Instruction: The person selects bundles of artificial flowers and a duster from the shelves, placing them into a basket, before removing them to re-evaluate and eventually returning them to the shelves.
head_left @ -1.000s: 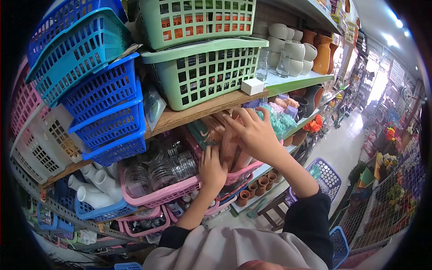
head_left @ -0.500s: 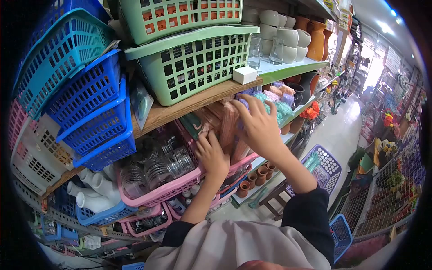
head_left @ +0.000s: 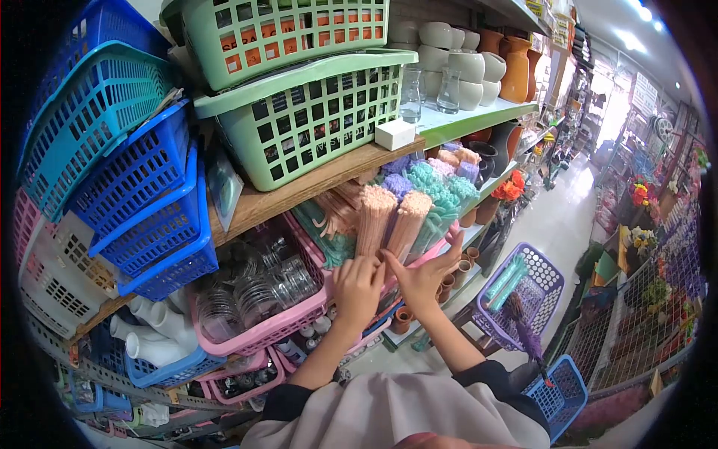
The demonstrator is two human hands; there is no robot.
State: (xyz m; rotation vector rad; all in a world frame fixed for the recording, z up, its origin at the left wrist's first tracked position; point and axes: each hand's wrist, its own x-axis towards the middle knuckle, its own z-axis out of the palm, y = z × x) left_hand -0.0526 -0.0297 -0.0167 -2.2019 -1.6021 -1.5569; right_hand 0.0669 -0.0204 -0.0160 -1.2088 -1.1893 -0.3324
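Note:
Two bundles of peach pipe cleaners, a left bundle (head_left: pixel 374 217) and a right bundle (head_left: pixel 410 217), stand upright side by side with their cut ends up. My left hand (head_left: pixel 356 290) has its fingers curled against the lower part of the left bundle; its fingertips are partly hidden. Beside it, my right hand (head_left: pixel 422 280) is spread, its thumb against the right bundle's base and its other fingers stretched out to the right. Behind are mint pipe cleaners (head_left: pixel 437 202) and purple ones (head_left: pixel 396 183). Looser peach stems (head_left: pixel 336 209) lean at the left.
A pink basket (head_left: pixel 258 333) of clear plastic-wrapped items sits left of my hands. Green baskets (head_left: pixel 314 112) and a small white box (head_left: pixel 395 135) rest on the wooden shelf above. A purple basket (head_left: pixel 490 322) holding a mint bundle stands at the lower right.
Both hands have moved down from the tops of the peach bundles to their bases. The bundles now show their cut ends upright. My right hand has spread its fingers. The view has shifted slightly.

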